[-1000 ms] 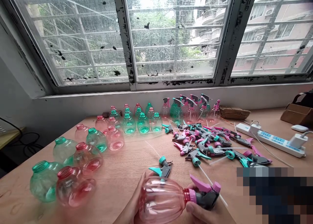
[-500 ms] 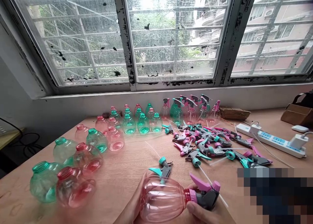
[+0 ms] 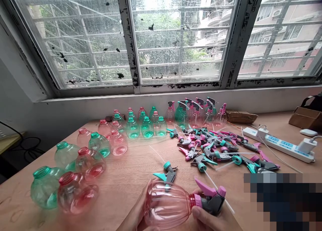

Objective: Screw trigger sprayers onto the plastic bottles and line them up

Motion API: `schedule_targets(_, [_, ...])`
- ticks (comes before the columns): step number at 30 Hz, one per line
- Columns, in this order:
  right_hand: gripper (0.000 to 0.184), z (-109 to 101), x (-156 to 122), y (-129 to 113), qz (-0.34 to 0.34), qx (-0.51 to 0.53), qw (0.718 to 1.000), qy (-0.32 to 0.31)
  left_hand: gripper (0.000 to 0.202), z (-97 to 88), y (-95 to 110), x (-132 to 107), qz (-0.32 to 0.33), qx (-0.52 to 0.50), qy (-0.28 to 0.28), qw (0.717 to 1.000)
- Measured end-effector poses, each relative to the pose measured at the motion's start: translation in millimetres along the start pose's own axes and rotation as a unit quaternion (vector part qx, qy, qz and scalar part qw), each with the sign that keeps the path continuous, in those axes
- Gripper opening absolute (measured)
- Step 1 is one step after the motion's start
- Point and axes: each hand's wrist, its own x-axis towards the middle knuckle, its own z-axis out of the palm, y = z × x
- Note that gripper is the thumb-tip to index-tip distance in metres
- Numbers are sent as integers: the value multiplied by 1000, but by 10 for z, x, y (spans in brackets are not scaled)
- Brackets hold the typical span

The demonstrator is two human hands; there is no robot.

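A clear pink spray bottle lies on its side between my hands, its neck pointing right. My left hand is wrapped round the base end, partly hidden behind the plastic. At the neck, my right hand grips the pink collar of the spray head, thumb in front and fingers behind. The head has a black body and a pink trigger that points up and left. Just beyond the bottle, a loose teal and black spray head lies on the table with its thin tube pointing away.
Open green and pink bottles stand along the left and back. Several bottles with spray heads stand by the window wall. A pile of loose spray heads covers the right middle. A power strip with cords lies behind it.
Almost nothing differs. The bottle and its spray head have turned or shifted very slightly in my hands, and a bit of my left hand now shows beneath the bottle.
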Motion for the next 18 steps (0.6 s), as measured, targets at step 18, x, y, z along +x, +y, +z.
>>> schedule_targets(18, [57,14,-1,-70,-6,38,999,5,91,-9,-18,13,10,49,23,998])
